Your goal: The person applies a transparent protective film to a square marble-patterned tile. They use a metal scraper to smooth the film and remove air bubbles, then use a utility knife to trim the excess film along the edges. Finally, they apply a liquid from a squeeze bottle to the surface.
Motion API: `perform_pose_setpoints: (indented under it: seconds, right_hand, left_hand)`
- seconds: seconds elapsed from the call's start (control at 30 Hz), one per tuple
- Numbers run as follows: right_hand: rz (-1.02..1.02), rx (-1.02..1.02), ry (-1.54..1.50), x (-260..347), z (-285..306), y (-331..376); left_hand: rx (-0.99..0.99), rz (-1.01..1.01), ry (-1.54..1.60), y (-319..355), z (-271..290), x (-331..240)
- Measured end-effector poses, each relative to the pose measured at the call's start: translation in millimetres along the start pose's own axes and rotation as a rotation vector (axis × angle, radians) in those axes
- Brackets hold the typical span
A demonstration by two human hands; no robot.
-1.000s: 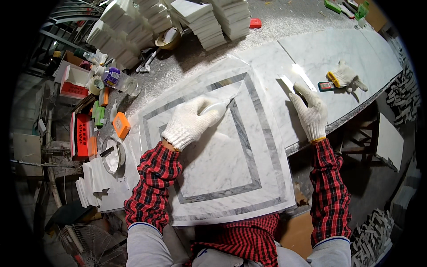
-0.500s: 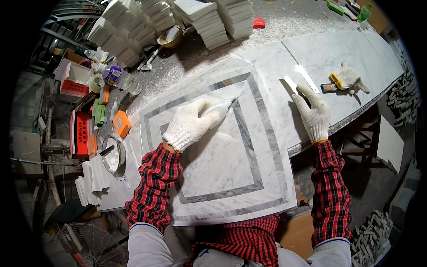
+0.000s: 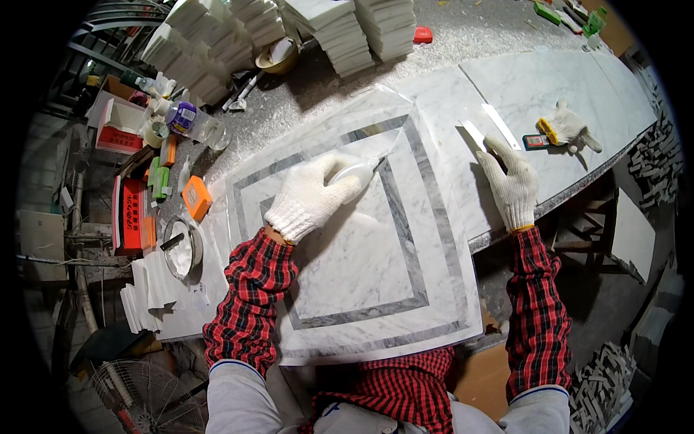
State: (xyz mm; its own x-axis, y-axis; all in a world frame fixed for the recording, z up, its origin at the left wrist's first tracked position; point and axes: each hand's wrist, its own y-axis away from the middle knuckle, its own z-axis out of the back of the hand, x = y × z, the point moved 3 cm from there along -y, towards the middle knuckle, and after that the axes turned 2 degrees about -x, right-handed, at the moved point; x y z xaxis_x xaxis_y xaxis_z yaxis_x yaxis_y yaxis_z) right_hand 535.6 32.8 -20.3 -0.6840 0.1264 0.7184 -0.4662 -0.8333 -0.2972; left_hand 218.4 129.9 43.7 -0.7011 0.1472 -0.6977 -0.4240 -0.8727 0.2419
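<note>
My left hand (image 3: pixel 311 195), in a white knit glove, is closed around a white squeeze bottle (image 3: pixel 353 176) with a clear, tapering nozzle. The nozzle points to the far right, over a pale marble panel (image 3: pixel 340 267) inlaid with grey bands forming one frame inside another. To the right of the panel, my gloved right hand (image 3: pixel 515 188) has its thumb and fingers closed on the near end of a thin white strip (image 3: pixel 473 135). A second white strip (image 3: pixel 500 126) lies beside it on the marble slab (image 3: pixel 535 79).
A spare glove (image 3: pixel 567 130) and a small green box (image 3: pixel 536 142) lie at right. Tile stacks (image 3: pixel 336 47) stand at the back. On the left are a clear bottle (image 3: pixel 195 124), an orange block (image 3: pixel 196 198) and a bowl (image 3: pixel 194 249) of white paste.
The whole view shifts slightly. Both hands keep nearly the same place and grip, and the bottle's nozzle stays over the panel.
</note>
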Motion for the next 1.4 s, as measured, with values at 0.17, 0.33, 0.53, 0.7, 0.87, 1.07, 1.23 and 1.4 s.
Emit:
perform_pose_setpoints:
  seconds: [0.17, 0.33, 0.53, 0.7, 0.87, 1.07, 1.23, 1.4]
  right_hand:
    - [0.033, -0.002, -0.05, -2, -1, 0]
    - [0.019, 0.02, -0.017, -1, -1, -1]
    - [0.045, -0.013, -0.054, -7, -4, -2]
    - [0.059, -0.028, -0.039, -12, -5, -1]
    - [0.027, 0.006, 0.008, -5, -2, -1]
    - [0.049, -0.018, 0.035, -8, -3, -1]
    - [0.039, -0.017, 0.046, -8, -2, -1]
    - [0.033, -0.015, 0.051, -11, -4, -1]
  left_hand:
    - [-0.036, 0.02, 0.122, 11, 3, 17]
    - [-0.034, 0.068, 0.123, 19, 6, 28]
    - [-0.048, -0.045, 0.002, 14, 5, 5]
    - [-0.03, -0.06, -0.039, 6, 1, -6]
    - [-0.027, -0.039, -0.061, -3, -4, 0]
    - [-0.032, -0.069, -0.166, -12, -6, 7]
    - [-0.023, -0.045, -0.168, -14, -6, 5]
    - [-0.037, -0.07, -0.168, -15, -6, 6]
